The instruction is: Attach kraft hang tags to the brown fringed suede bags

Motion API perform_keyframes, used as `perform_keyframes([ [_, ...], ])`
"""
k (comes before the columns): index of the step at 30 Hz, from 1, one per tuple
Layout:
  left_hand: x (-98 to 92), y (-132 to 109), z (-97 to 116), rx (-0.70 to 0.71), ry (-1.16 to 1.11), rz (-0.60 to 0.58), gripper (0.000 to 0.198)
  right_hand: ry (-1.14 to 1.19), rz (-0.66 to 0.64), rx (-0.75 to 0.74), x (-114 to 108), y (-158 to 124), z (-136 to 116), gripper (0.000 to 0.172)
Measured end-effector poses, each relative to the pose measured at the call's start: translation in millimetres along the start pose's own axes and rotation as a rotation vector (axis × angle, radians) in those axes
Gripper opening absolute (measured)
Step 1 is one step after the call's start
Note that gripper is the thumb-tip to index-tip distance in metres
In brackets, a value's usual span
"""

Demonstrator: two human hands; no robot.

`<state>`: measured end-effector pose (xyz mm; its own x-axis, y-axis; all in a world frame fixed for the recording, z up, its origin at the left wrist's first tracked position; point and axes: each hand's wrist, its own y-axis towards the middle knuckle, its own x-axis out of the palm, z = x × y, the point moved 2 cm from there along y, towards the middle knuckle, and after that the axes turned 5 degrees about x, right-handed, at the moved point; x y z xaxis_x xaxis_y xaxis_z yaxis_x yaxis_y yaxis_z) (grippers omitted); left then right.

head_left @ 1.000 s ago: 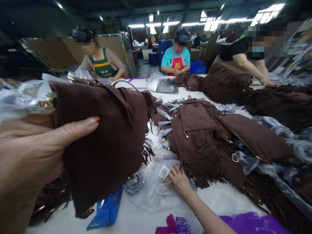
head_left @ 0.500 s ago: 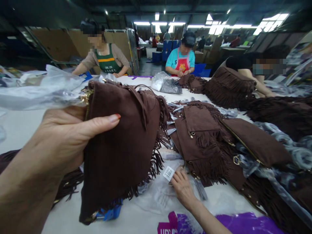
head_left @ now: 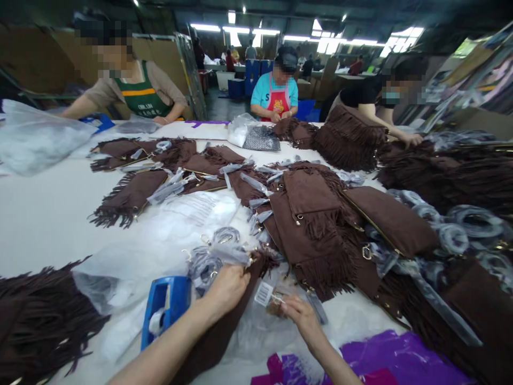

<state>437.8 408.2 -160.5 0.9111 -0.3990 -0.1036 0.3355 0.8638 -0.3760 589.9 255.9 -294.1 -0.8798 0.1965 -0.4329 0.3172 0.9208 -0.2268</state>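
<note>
My left hand (head_left: 232, 289) is closed on the upper end of a dark brown fringed bag (head_left: 216, 342), which lies partly under my forearm. Metal fittings and plastic-wrapped pieces stick out by its knuckles. My right hand (head_left: 302, 315) reaches in from the lower right, its fingertips pinched at a small brownish piece too blurred to name. Beside those fingers is a white barcode label (head_left: 263, 294). Beneath them lies a clear plastic bag (head_left: 248, 331). Left of my left hand stands a blue tape dispenser (head_left: 170, 299).
Brown fringed bags (head_left: 316, 230) are heaped at centre and right, with coiled plastic-wrapped straps (head_left: 476, 222). More fringe (head_left: 40, 315) lies at lower left. Purple plastic (head_left: 396, 353) is at the front edge. Several co-workers, one in a green apron (head_left: 140, 99), work across the white table (head_left: 32, 214).
My left hand has brought the raised brown bag down to the table beside my right hand. The right hand stays by the barcode label. The view has turned slightly right.
</note>
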Motion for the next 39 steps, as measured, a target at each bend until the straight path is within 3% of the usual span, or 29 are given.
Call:
perform_keyframes([
  [4,9.9,6,-53,-0.026,0.221,-0.151,0.025,0.182,0.065,0.116,-8,-6,5,0.037],
  [8,3.5,4,-65,-0.012,0.340,-0.227,0.015,0.344,0.112,0.151,-14,-9,-3,0.034],
  [11,-2.6,7,-68,0.004,0.354,-0.262,0.004,0.573,0.145,0.182,-16,-10,-19,0.032],
  [14,-8.6,6,-68,0.018,0.385,-0.311,0.017,0.860,0.113,0.244,-17,-10,-39,0.031],
  [16,-13.6,-1,-64,0.014,0.604,-0.310,0.020,0.957,0.079,0.271,-17,-9,-51,0.030],
  [19,-17.1,-17,-44,0.033,1.142,-0.253,0.022,0.815,0.039,0.258,-12,-3,-61,0.030],
  [22,-4.7,-26,-17,0.230,1.389,-0.173,0.025,0.714,0.039,0.275,3,5,-61,0.034],
  [25,20.3,-17,-6,0.457,1.269,-0.196,0.016,0.791,0.105,0.320,19,15,-59,0.039],
  [29,39.4,11,-25,0.306,0.972,-0.244,0.011,0.972,0.186,0.364,25,21,-63,0.035],
  [33,34.9,28,-42,0.234,0.827,-0.281,0.011,1.071,0.221,0.361,21,23,-67,0.032],
  [39,22.4,41,-47,0.149,0.611,-0.349,0.013,0.837,0.387,0.314,24,28,-61,0.032],
])
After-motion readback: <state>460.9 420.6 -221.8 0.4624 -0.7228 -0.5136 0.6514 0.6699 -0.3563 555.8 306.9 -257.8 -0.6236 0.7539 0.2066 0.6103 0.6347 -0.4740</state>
